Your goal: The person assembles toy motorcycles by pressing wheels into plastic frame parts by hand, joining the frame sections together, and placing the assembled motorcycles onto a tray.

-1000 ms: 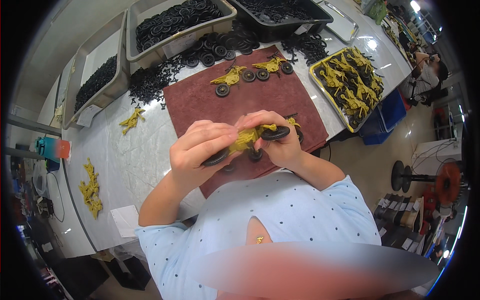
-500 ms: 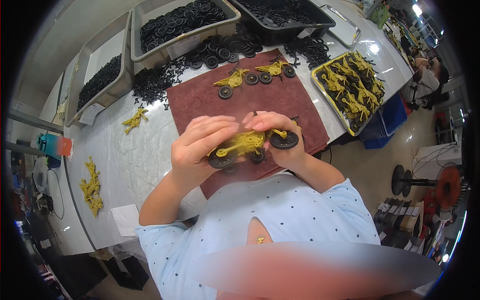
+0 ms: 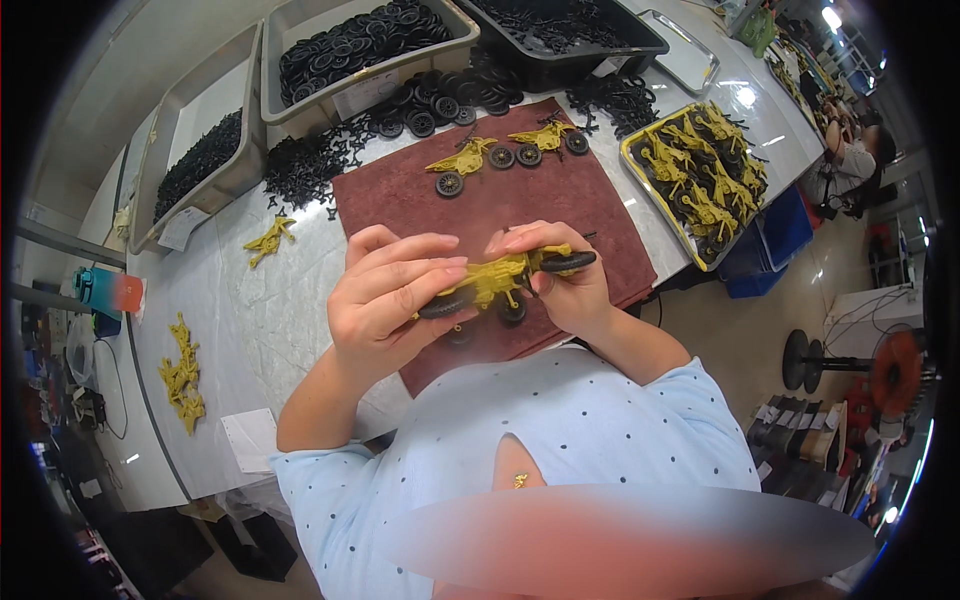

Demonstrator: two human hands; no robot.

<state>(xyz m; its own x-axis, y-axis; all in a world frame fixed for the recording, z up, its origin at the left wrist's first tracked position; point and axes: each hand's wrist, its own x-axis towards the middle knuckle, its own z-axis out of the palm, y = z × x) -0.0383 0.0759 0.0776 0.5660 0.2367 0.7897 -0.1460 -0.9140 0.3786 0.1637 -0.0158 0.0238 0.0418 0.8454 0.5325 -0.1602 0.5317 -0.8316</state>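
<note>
Both hands hold one yellow toy motorcycle (image 3: 500, 278) with black wheels, lifted above a dark red mat (image 3: 480, 205). My left hand (image 3: 385, 300) wraps its rear end, fingers over the back wheel. My right hand (image 3: 560, 285) pinches the front end by the front wheel. Two finished yellow toy motorcycles (image 3: 505, 152) lie at the far edge of the mat.
A tray of yellow motorcycle bodies (image 3: 700, 180) sits at the right. Grey bins of black wheels (image 3: 350, 45) and black parts (image 3: 195, 160) stand at the back, with loose black pieces (image 3: 300, 165) spilled beside them. Yellow parts (image 3: 182, 375) lie at the left. Another person (image 3: 850, 150) sits far right.
Both hands have kept the toy motorcycle and raised it a little toward me, turning it so it lies more level; the front wheel now points right.
</note>
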